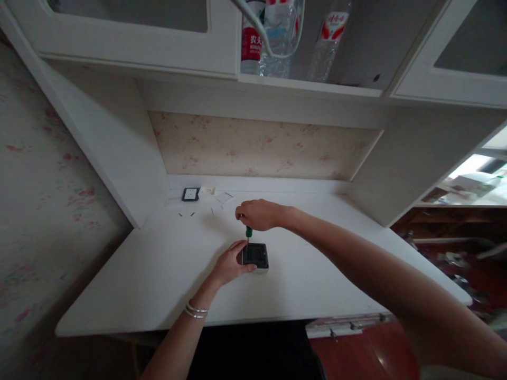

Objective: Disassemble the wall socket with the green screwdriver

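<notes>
A dark square socket module (256,255) lies flat on the white desk (158,279). My left hand (232,263) grips its left edge, thumb along the front side. My right hand (258,215) is closed around the top of a green-handled screwdriver (248,234) that stands upright, its tip down on the module's left part. Silver bangles ring my left wrist.
At the back of the desk lie a second dark socket plate (190,194), small white parts (224,197) and a few loose screws (192,214). Plastic water bottles (252,37) stand on the shelf above. White cabinet sides flank the desk; its front edge is near me.
</notes>
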Demonstrator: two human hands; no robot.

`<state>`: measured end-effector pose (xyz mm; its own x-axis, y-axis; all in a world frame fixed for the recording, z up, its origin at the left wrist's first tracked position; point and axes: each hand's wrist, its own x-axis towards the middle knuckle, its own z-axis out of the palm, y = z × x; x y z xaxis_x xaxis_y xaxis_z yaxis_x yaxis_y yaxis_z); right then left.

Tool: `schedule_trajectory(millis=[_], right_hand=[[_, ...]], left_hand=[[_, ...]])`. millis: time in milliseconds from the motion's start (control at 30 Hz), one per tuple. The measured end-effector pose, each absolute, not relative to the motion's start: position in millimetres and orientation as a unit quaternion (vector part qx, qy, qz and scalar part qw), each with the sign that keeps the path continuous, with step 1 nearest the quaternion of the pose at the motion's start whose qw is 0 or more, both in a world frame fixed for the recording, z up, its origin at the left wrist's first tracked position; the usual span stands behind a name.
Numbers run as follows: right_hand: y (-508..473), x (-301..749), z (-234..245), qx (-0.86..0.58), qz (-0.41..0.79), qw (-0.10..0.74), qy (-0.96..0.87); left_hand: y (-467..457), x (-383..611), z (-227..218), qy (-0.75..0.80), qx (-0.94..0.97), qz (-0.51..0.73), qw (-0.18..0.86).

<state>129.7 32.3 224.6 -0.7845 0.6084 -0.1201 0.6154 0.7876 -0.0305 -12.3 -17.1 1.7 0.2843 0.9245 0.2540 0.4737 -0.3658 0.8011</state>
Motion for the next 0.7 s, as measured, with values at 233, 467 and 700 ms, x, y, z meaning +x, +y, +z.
schedule_trajectory(millis=[233,467,700], right_hand=[[31.1,132.4,228.7,0.349,-0.050,0.073,0.933],[30.6,135.8,231.6,0.250,-0.103,0.075,0.960],[29.7,133.6,231.7,0.321,-0.050,0.069,0.943]], left_hand=[[-13.9,-12.5,-4.0,0.477,0.737,0.369,0.304],[-16.4,-12.1,1.9,0.481,0.734,0.364,0.312],[-16.0,-11.3,0.5,0.482,0.737,0.362,0.306]])
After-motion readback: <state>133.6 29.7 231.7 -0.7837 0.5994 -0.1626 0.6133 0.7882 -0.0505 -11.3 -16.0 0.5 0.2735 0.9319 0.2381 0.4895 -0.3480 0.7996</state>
